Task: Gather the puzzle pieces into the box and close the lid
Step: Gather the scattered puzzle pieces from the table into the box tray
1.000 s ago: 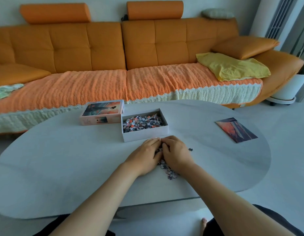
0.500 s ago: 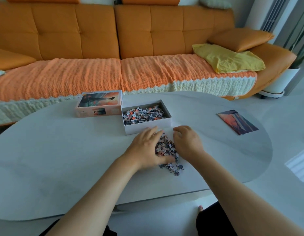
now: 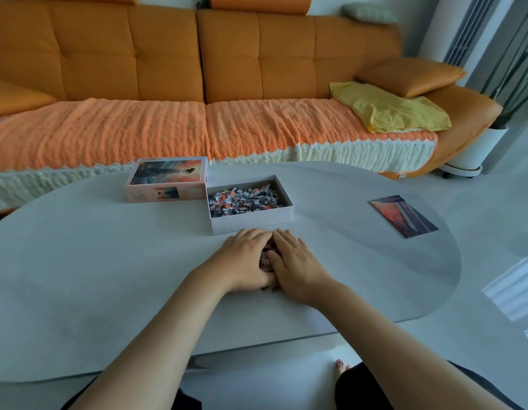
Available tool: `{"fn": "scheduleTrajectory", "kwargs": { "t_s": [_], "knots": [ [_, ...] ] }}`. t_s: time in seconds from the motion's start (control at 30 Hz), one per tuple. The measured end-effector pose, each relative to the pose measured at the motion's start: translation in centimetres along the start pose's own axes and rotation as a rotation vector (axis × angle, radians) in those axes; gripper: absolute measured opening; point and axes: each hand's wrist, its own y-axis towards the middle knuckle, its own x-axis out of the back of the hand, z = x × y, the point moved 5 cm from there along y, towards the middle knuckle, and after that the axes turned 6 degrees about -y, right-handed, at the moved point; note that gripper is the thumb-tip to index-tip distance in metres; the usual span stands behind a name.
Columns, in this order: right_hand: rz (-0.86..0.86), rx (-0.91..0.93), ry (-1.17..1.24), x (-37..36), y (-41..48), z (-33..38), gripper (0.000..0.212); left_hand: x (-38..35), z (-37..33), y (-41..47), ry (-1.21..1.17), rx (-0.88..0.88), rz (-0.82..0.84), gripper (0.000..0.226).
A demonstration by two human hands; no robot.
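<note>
A white open box (image 3: 250, 222) stands on the pale table (image 3: 108, 261), partly filled with small grey, white and orange puzzle pieces (image 3: 245, 201). Its picture-printed lid (image 3: 167, 179) lies just left of it. Right in front of the box, my left hand (image 3: 242, 260) and my right hand (image 3: 293, 264) are pressed together around a small heap of loose pieces (image 3: 266, 259). Only a thin strip of that heap shows between the palms. A few pieces peek out at the near edge of the hands.
A printed reference card (image 3: 404, 216) lies flat at the table's right side. An orange sofa (image 3: 197, 69) with a knitted cover and a yellow cloth (image 3: 390, 109) runs behind the table. The table's near edge curves just in front of my knees.
My hands were apart with the pile spread between them half a second ago; now they have closed in from both sides and squeezed the pieces into a tight heap.
</note>
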Motion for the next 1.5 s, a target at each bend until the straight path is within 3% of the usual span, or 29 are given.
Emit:
{"fn": "scheduleTrajectory", "kwargs": {
  "t_s": [0.13,0.2,0.3,0.4,0.5,0.73,0.87,0.97,1.13,1.3,1.5],
  "knots": [
    [-0.134,0.031,0.128,2.5,0.9,0.2,0.036,1.8,0.8,-0.7,-0.151,0.012,-0.082,0.069],
    [-0.305,0.034,0.118,4.3,1.5,-0.3,0.032,3.3,1.1,-1.0,-0.221,-0.022,-0.258,0.05],
    [-0.456,0.164,0.006,5.9,2.7,-0.3,0.038,5.1,1.7,-0.8,-0.037,-0.052,-0.53,0.043],
    [-0.265,0.194,-0.126,5.4,3.9,-0.5,0.054,3.9,3.4,0.1,0.111,0.09,-0.372,0.058],
    [-0.198,0.223,-0.195,4.6,4.5,-0.9,0.052,2.2,4.3,0.8,0.054,0.12,-0.206,0.064],
    [-0.357,0.213,-0.214,5.8,4.0,-1.4,0.036,2.6,3.1,1.5,-0.013,0.028,-0.215,0.061],
    [-0.409,0.336,-0.178,6.4,3.6,-0.4,0.036,4.3,1.4,0.6,0.009,-0.085,-0.426,0.042],
    [-0.255,0.356,-0.193,5.8,3.3,0.9,0.027,4.7,1.5,0.0,-0.062,-0.065,-0.419,0.025],
    [0.049,0.243,-0.325,3.2,3.6,0.9,0.039,2.0,3.4,0.2,-0.051,0.095,-0.138,0.05],
    [0.094,0.129,-0.269,2.6,4.4,0.7,0.024,1.8,3.9,0.7,-0.081,0.146,-0.114,0.049],
    [0.095,0.103,-0.13,3.4,4.5,0.4,0.031,3.0,3.9,0.8,-0.202,0.157,-0.154,0.024]
  ]
}}
